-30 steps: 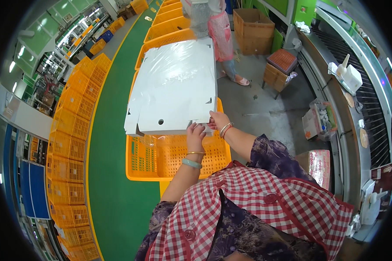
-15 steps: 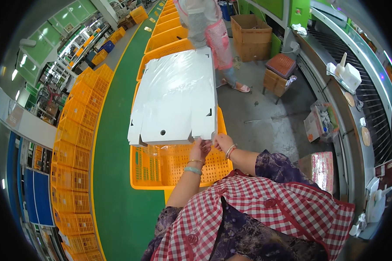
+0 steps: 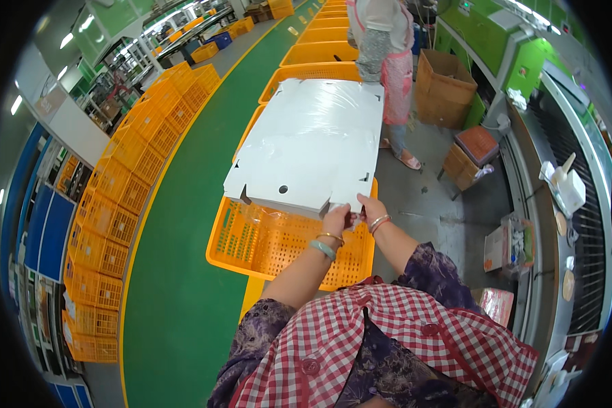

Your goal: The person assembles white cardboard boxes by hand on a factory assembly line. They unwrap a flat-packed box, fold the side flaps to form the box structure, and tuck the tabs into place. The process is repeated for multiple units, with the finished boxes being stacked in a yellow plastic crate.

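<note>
A stack of flat white die-cut cardboard sheets wrapped in clear plastic (image 3: 313,143) lies across an orange plastic crate (image 3: 279,248). My left hand (image 3: 336,222) and my right hand (image 3: 372,209) meet at the stack's near edge, fingers pinching the plastic wrap there. Both wrists wear bracelets. The crate under the stack looks empty where its mesh floor shows.
More orange crates (image 3: 323,71) line up beyond, and stacks of them (image 3: 126,183) flank a green floor lane on the left. Another person in a pink apron (image 3: 387,51) stands past the stack. A brown carton (image 3: 445,88) and a conveyor (image 3: 578,183) are on the right.
The view has tilted and come closer to the stack. My hands stay at the near edge of the wrapped sheets, now closer together on the plastic.
</note>
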### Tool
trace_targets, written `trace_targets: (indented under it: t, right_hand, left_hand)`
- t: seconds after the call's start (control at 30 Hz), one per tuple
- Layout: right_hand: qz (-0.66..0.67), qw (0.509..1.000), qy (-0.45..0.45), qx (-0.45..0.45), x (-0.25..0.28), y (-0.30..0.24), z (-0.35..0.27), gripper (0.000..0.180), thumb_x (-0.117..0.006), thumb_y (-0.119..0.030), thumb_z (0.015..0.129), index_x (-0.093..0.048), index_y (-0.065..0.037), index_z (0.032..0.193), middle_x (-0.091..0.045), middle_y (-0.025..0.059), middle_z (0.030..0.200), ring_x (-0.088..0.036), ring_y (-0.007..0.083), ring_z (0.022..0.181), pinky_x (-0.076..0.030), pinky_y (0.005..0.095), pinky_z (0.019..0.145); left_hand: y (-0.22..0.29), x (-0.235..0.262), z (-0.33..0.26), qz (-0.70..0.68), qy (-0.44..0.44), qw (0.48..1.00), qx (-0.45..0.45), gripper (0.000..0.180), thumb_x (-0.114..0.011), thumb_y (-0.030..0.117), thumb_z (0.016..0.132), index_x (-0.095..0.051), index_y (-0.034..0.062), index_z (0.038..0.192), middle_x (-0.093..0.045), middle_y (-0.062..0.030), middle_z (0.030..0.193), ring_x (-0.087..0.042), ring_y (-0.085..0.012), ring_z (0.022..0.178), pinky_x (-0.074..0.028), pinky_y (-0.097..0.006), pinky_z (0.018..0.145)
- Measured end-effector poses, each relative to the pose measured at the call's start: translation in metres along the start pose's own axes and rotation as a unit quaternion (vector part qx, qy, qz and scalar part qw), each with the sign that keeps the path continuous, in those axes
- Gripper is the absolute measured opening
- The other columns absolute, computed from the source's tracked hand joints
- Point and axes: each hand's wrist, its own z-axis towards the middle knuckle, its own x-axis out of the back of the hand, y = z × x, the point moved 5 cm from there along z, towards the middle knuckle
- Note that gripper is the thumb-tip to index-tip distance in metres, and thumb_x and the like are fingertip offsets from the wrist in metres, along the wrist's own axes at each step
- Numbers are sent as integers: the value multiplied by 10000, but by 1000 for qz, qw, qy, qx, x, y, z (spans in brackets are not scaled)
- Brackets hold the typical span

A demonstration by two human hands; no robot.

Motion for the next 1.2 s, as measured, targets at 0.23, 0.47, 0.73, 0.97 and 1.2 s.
trace_targets:
  t: [0.23,0.47,0.73,0.97,1.2]
  right_hand:
    - [-31,999,-30,-27,25,42,-66,313,-629,-360,856,-611,-58,776,-538,6,602,-470,99,478,-361,246,444]
    - [-50,955,-228,-185,41,108,-129,290,-652,-312,872,-640,-29,935,-627,32,745,-551,117,627,-442,253,575]
    - [-269,860,-377,-214,-15,83,-170,474,-611,-461,872,-680,0,955,-674,58,858,-594,124,743,-473,241,686]
    - [-126,942,-212,-226,-5,106,-145,611,-465,-605,892,-606,-46,1094,-650,96,1001,-619,172,893,-487,294,751]
    - [18,987,-98,-125,-51,84,-98,575,-506,-557,891,-555,-64,1181,-609,109,1142,-600,202,992,-476,366,852]
  left_hand:
    - [-53,8,-66,-3,11,999,41,246,-574,277,904,-602,37,858,-614,-59,775,-590,-148,694,-475,-267,657]
    - [-80,57,-139,240,-123,956,114,315,-567,313,914,-656,15,962,-642,-82,864,-595,-188,890,-469,-309,798]
    - [-47,79,-168,-147,24,973,176,467,-619,192,877,-449,22,1277,-579,-120,1158,-583,-240,1023,-496,-384,868]
    - [-40,162,-203,-110,38,986,119,375,-663,133,832,-562,-39,1151,-629,-114,1089,-609,-218,977,-494,-343,851]
    - [-30,246,-253,-51,51,989,129,407,-660,105,804,-553,-28,1173,-647,-110,1040,-625,-225,938,-498,-342,844]
